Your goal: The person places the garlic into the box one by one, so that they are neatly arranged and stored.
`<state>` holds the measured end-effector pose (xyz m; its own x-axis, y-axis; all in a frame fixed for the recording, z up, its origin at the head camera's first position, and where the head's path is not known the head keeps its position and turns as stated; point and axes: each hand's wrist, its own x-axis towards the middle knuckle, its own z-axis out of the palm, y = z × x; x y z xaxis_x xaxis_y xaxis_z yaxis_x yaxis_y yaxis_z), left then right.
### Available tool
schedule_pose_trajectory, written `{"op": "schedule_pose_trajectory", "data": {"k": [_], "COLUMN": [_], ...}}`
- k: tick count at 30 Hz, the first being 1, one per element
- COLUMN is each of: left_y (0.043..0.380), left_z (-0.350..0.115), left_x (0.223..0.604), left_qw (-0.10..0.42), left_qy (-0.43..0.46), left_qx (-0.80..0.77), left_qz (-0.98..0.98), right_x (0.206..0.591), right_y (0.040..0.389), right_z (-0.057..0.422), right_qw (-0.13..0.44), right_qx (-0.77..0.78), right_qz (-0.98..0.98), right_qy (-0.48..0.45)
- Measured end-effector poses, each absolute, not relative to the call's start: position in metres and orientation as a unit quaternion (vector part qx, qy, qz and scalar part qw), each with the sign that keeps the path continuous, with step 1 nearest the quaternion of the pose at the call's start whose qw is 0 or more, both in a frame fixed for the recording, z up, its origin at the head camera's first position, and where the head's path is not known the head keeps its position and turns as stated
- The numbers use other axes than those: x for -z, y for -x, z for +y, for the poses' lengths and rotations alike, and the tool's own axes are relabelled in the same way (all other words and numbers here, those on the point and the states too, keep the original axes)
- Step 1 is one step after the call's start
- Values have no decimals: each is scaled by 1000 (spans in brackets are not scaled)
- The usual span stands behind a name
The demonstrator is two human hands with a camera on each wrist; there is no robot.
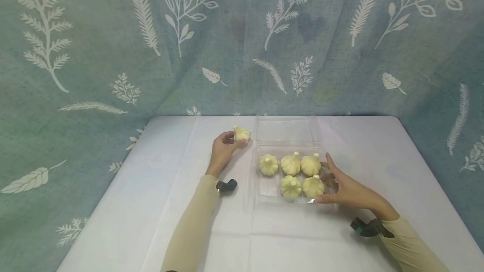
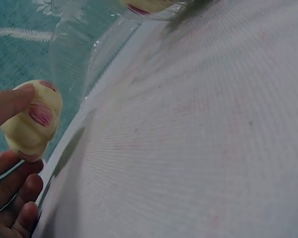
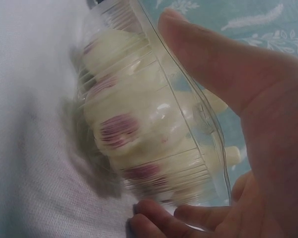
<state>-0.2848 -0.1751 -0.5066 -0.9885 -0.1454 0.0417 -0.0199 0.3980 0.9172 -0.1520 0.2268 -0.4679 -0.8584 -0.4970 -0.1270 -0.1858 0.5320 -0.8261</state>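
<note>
My left hand pinches a pale garlic bulb between thumb and fingers, left of the clear plastic box. In the left wrist view that garlic bulb shows purple streaks, held just over the white cloth. The plastic box lies with its lid folded back toward the wall. Inside it sit three garlic bulbs in the back row and two in the front, at middle and right. My right hand grips the box's right side, thumb along the rim and fingers round the lower edge.
A white cloth covers the table. Behind it hangs a blue-green curtain with white leaf prints. A black wrist camera is on the left wrist and another black camera on the right.
</note>
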Motion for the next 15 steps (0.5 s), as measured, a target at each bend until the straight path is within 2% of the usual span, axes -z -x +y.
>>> {"op": "schedule_pose_trajectory", "data": {"k": [15], "left_y": [271], "left_z": [-184], "left_x": [491], "left_qw": [58], "left_qy": [-28], "left_qx": [598], "left_qz": [-799], "right_x": [470], "right_y": [153], "right_z": [229], "right_qw": [178], "right_qx": [437], "right_qz": [860], "right_qy": [193]}}
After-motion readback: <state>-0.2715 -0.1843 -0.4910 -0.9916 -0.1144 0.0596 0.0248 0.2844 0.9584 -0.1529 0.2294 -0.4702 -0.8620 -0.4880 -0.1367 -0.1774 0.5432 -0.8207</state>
